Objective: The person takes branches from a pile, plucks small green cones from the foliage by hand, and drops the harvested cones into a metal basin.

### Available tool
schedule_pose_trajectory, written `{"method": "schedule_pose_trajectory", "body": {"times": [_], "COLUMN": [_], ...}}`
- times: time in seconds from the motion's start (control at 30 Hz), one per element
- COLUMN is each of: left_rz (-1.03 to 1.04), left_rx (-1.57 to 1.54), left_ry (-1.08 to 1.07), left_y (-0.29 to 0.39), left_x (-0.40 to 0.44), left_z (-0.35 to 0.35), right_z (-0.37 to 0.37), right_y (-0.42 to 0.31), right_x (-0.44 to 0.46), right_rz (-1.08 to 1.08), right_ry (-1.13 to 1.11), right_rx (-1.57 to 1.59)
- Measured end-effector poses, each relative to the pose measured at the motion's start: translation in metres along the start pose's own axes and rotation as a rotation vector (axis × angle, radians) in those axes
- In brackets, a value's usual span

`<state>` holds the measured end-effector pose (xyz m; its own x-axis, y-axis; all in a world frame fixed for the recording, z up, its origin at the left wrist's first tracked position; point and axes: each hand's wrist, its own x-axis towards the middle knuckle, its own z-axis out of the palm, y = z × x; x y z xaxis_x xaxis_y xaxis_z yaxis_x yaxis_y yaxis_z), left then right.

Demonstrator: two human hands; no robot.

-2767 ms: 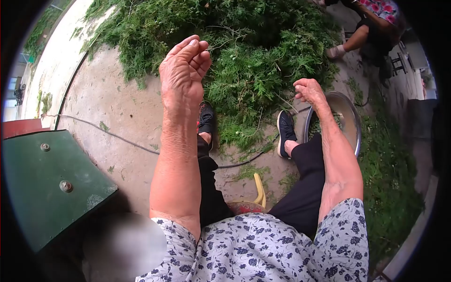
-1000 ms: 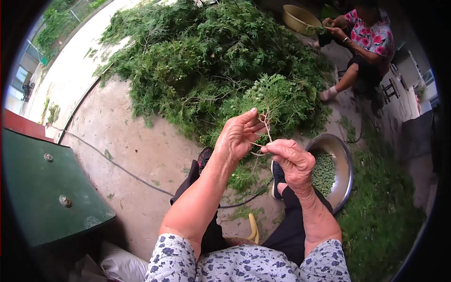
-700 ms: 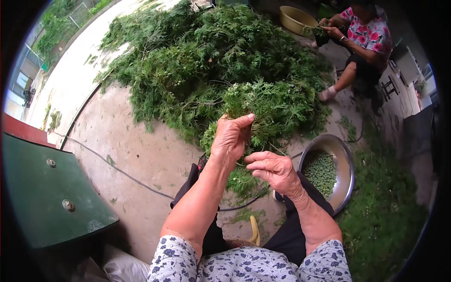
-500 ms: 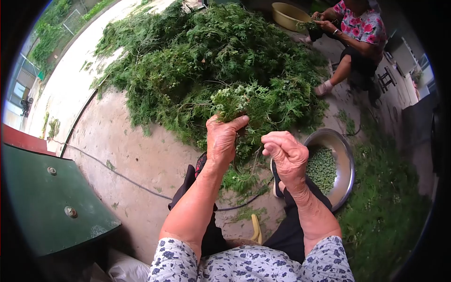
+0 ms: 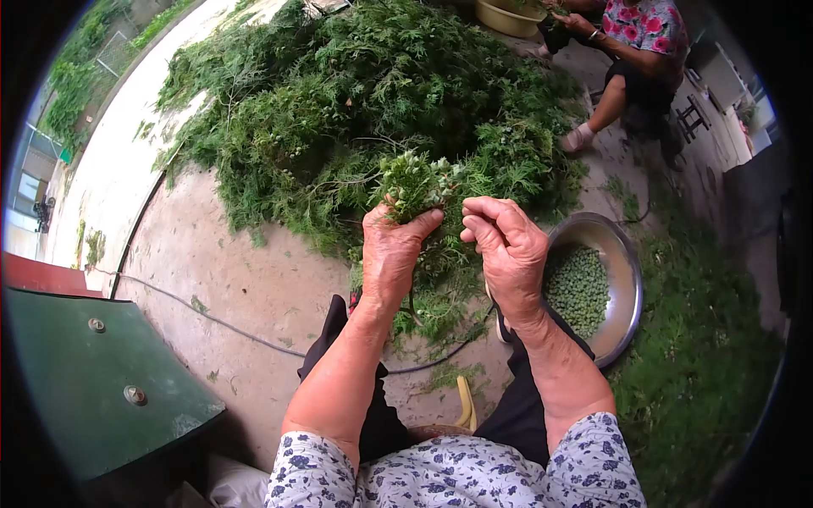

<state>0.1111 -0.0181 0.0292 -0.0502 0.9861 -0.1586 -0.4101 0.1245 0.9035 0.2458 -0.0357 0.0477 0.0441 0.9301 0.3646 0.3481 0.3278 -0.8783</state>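
My left hand [image 5: 392, 254] is wrapped around a leafy green conifer sprig [image 5: 411, 186] that bears a cluster of small pale green cones. Just right of the sprig, my right hand [image 5: 512, 254] has its fingers curled, thumb and forefinger close together and apart from the cones. Whatever lies inside those fingers is hidden. Beside my right wrist stands a steel bowl [image 5: 628, 284], tilted in view, holding many loose green cones [image 5: 580, 292].
A large heap of cut conifer branches [image 5: 339, 118] lies ahead. Another person [image 5: 631, 68] sits at the upper right by a yellow basin [image 5: 508, 19]. A dark cable [image 5: 229, 322] crosses the floor. More greenery [image 5: 686, 372] lies right; a green panel [image 5: 102, 381] stands left.
My right hand has loosened a little, its forefinger stretching toward the sprig. My left hand has shifted slightly left with the sprig, whose cones now face me more. The view has tilted a little.
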Motion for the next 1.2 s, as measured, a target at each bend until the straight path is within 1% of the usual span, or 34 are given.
{"method": "schedule_pose_trajectory", "body": {"times": [0.07, 0.1, 0.17, 0.23, 0.27, 0.3, 0.33, 0.4, 0.47, 0.53, 0.67, 0.73, 0.77, 0.8, 0.83, 0.87, 0.93, 0.97, 1.03, 1.07, 1.1, 1.17, 1.2], "left_rz": [0.042, 0.036, 0.181, 0.189, 0.199, 0.196, 0.167, 0.137, 0.183, 0.187, 0.224, 0.214, 0.205, 0.204, 0.132, 0.061, 0.035, 0.008, -0.027, -0.063, -0.063, -0.045, -0.043], "left_rx": [0.086, 0.088, 0.278, 0.324, 0.367, 0.368, 0.350, 0.334, 0.391, 0.392, 0.395, 0.355, 0.315, 0.316, 0.257, 0.197, 0.177, 0.158, 0.109, 0.058, 0.058, 0.029, 0.029], "left_ry": [-0.050, -0.053, -0.114, -0.126, -0.137, -0.139, -0.148, -0.157, -0.169, -0.170, -0.171, -0.169, -0.166, -0.166, -0.163, -0.159, -0.144, -0.127, -0.114, -0.101, -0.101, -0.059, -0.059], "left_y": [-0.002, -0.006, -0.013, -0.012, -0.011, -0.010, -0.008, -0.008, -0.010, -0.007, -0.011, -0.013, -0.013, -0.011, -0.005, -0.002, -0.002, -0.003, -0.004, -0.005, -0.006, -0.006, -0.007], "left_x": [-0.001, 0.000, 0.004, 0.003, 0.002, 0.001, 0.000, 0.001, 0.002, 0.000, 0.000, 0.001, 0.002, 0.001, -0.001, -0.002, -0.003, -0.003, -0.002, -0.002, -0.001, 0.000, 0.002], "left_z": [0.002, 0.002, 0.000, 0.002, 0.004, 0.006, 0.008, 0.008, 0.006, 0.008, 0.008, 0.008, 0.008, 0.009, 0.011, 0.013, 0.013, 0.014, 0.013, 0.013, 0.013, 0.012, 0.011], "right_z": [0.000, -0.001, -0.002, -0.003, -0.005, -0.007, -0.006, -0.005, -0.006, -0.009, -0.005, -0.002, -0.002, -0.001, -0.001, -0.002, -0.003, -0.006, -0.012, -0.016, -0.018, -0.021, -0.024], "right_y": [0.002, 0.005, 0.010, 0.013, 0.013, 0.014, 0.016, 0.017, 0.017, 0.018, 0.019, 0.015, 0.016, 0.018, 0.020, 0.024, 0.030, 0.028, 0.021, 0.026, 0.029, 0.033, 0.035], "right_x": [0.008, 0.011, 0.013, 0.015, 0.017, 0.018, 0.019, 0.019, 0.019, 0.021, 0.019, 0.015, 0.015, 0.014, 0.013, 0.013, 0.012, 0.012, 0.014, 0.015, 0.017, 0.020, 0.022], "right_rz": [-0.118, -0.112, -0.144, -0.121, -0.145, -0.169, -0.198, -0.185, -0.171, -0.140, -0.183, -0.193, -0.192, -0.144, -0.096, -0.096, -0.008, -0.008, 0.456, 0.488, 0.488, 0.554, 0.555], "right_ry": [0.059, 0.062, -0.041, -0.037, -0.075, -0.114, -0.089, -0.089, -0.089, -0.183, -0.166, -0.081, -0.081, -0.082, -0.081, -0.081, -0.104, -0.104, -0.169, -0.211, -0.212, -0.193, -0.200], "right_rx": [0.064, 0.063, -0.141, -0.146, -0.154, -0.163, -0.138, -0.134, -0.130, -0.103, -0.113, -0.221, -0.220, -0.181, -0.143, -0.142, -0.041, -0.040, 0.419, 0.517, 0.517, 0.927, 1.053]}}
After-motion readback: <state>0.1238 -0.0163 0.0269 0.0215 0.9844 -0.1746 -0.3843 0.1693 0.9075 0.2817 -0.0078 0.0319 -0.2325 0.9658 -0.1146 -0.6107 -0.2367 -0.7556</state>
